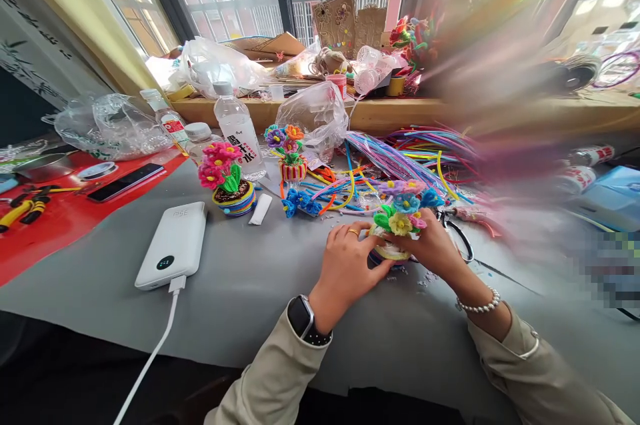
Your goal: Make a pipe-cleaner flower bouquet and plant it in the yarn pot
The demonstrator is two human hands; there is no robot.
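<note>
A small flower pot (391, 253) wrapped in coloured pipe cleaners stands on the grey table between my hands, with pale filling at its top. Pipe-cleaner flowers (401, 222) in yellow, blue, pink and purple and green leaves rise from it. My left hand (349, 265), with a ring and a watch at the wrist, grips the pot's left side, thumb in front. My right hand (439, 248), wearing a bead bracelet, closes on the pot's right side just under the flowers; some of its fingers are hidden. Black-handled scissors (461, 238) lie just beyond the right hand.
A finished-looking pot with pink flowers (234, 199), a striped pot (293, 169) and a water bottle (239, 135) stand behind. A white power bank (173, 245) with a cable lies left. Loose pipe cleaners (395, 155) spread at the back. Pliers (25, 211) rest on red sheeting.
</note>
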